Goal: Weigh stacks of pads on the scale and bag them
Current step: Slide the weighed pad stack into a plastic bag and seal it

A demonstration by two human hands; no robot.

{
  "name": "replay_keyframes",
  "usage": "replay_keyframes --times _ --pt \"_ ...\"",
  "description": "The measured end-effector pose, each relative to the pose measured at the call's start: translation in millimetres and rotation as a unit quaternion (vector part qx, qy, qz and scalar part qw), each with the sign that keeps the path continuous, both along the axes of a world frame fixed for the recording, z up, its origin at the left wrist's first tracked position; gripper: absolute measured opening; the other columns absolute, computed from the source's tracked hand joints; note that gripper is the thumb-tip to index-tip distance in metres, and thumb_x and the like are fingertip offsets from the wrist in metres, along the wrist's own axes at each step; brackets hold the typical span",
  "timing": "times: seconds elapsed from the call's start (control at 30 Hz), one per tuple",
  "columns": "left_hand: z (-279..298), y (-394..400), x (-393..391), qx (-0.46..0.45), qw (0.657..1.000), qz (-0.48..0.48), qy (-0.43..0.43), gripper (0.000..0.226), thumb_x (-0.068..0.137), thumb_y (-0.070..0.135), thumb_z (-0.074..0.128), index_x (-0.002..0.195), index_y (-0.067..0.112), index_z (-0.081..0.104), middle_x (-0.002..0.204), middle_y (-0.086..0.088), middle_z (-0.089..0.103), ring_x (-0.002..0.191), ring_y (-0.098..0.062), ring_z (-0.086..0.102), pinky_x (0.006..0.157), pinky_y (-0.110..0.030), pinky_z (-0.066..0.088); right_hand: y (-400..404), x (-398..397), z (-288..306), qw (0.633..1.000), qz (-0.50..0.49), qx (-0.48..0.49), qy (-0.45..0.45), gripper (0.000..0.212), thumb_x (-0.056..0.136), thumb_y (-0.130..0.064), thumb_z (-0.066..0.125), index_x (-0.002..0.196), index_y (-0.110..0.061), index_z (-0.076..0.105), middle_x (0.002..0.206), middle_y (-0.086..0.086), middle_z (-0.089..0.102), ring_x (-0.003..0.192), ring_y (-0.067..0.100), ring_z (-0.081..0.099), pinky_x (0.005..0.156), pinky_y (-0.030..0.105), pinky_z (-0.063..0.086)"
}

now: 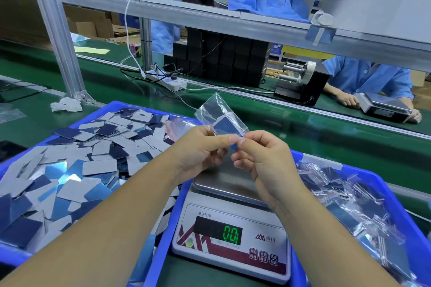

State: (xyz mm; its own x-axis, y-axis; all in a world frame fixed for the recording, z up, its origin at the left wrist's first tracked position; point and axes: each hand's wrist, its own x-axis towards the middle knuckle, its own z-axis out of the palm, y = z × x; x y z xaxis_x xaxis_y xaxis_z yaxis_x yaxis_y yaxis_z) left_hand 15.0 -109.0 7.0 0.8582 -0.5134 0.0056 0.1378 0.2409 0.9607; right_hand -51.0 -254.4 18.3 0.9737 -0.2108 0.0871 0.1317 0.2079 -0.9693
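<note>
The left hand (200,149) and the right hand (263,161) meet above the scale (231,235), each pinching the lower edge of a small clear bag (219,113) between thumb and fingertips; the bag stands upright from the hands toward 12 o'clock. Inside it sits a stack of pads (227,127), blue face showing, low in the bag just above the fingertips (how many pads it holds cannot be told). Directly below the hands the scale's steel platter is bare and its green display reads near zero. At 9 o'clock a blue tray (109,106) is heaped with loose pads (81,165), grey and blue. At 3 o'clock a second blue tray (396,184) holds filled bags (349,198). All rest on the green bench (303,128).
</note>
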Motion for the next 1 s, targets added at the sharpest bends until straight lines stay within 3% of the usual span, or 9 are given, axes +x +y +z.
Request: replay_keyframes --times 0.1,0.23,0.33,0.47,0.6,0.67,0.77,0.9,1.0 --pt "0 -2 -1 0.001 1.000 0.014 0.003 0.047 0.061 0.029 0.083 0.090 0.011 0.050 0.064 0.003 0.062 0.056 -0.008 0.048 0.054 -0.023 0.037 0 0 2 1.000 0.005 0.027 0.006 0.012 0.084 0.000 0.072 0.092 -0.003 0.063 0.075 0.013 0.069 0.059 0.021 0.065 0.054 0.024 0.054" --pt "1 -1 2 -0.062 0.998 0.014 -0.020 0.011 0.070 0.023 0.079 0.071 0.018 0.070 0.061 0.007 0.053 0.055 -0.007 0.039 0.049 -0.018 0.034 -1 0 3 0.999 0.022 0.039 0.005 0.011 0.083 0.002 0.071 0.090 -0.004 0.065 0.078 0.012 0.069 0.063 0.022 0.067 0.057 0.025 0.055" --pt "-1 -2 2 -0.032 0.999 0.008 -0.034 0.014 0.074 0.019 0.083 0.074 0.012 0.070 0.059 0.006 0.054 0.056 -0.009 0.040 0.051 -0.019 0.034 1 -1 2 1.000 0.015 0.025 -0.004 0.009 0.085 0.005 0.067 0.084 -0.004 0.067 0.074 0.012 0.069 0.058 0.019 0.064 0.052 0.023 0.052" --pt "-3 -6 -3 0.027 0.998 0.017 -0.046 0.065 0.059 0.036 0.087 0.099 -0.007 0.060 0.060 -0.004 0.048 0.061 -0.018 0.043 0.063 -0.032 0.039 6 -3 1 0.999 0.020 0.048 -0.007 0.017 0.089 0.009 0.057 0.086 -0.005 0.066 0.065 0.008 0.068 0.049 0.015 0.059 0.044 0.020 0.044" --pt "-6 -8 -2 0.036 0.996 0.059 -0.051 0.088 0.053 0.044 0.088 0.106 -0.019 0.055 0.057 -0.005 0.046 0.060 -0.021 0.041 0.064 -0.037 0.036 8 -3 2 0.995 0.057 0.082 -0.003 0.018 0.088 -0.004 0.053 0.088 -0.007 0.071 0.070 0.009 0.067 0.046 0.019 0.055 0.043 0.023 0.042" --pt "-7 -9 -2 0.041 0.996 0.051 -0.063 0.079 0.057 0.042 0.089 0.101 -0.017 0.059 0.063 -0.013 0.044 0.066 -0.027 0.039 0.065 -0.037 0.035 8 -2 3 0.998 0.032 0.046 -0.001 0.012 0.087 -0.015 0.064 0.079 -0.013 0.073 0.070 0.007 0.066 0.045 0.017 0.052 0.043 0.023 0.041" --pt "-7 -9 -7 0.045 0.995 -0.001 -0.084 0.034 0.066 0.029 0.084 0.095 0.013 0.077 0.084 -0.013 0.065 0.081 -0.025 0.052 0.070 -0.033 0.040 6 0 1 0.999 -0.043 -0.009 -0.006 0.015 0.090 -0.013 0.067 0.076 -0.015 0.070 0.064 0.003 0.063 0.043 0.012 0.050 0.042 0.020 0.041" --pt "-3 -4 -2 -0.040 0.998 -0.027 -0.041 0.033 0.075 0.018 0.074 0.108 0.018 0.074 0.097 0.000 0.073 0.087 -0.015 0.063 0.073 -0.026 0.049 -6 2 3 0.985 -0.110 -0.122 -0.052 0.016 0.088 -0.014 0.070 0.074 -0.021 0.070 0.056 -0.002 0.060 0.044 0.012 0.049 0.044 0.023 0.040" --pt "-6 -1 3 0.005 0.994 0.005 -0.106 0.030 0.079 0.006 0.074 0.106 0.020 0.074 0.102 -0.006 0.075 0.094 -0.018 0.068 0.082 -0.029 0.054 -12 2 2 0.944 -0.131 -0.287 -0.093 0.013 0.083 -0.017 0.074 0.073 -0.024 0.071 0.057 -0.008 0.061 0.050 0.009 0.048 0.052 0.024 0.040"
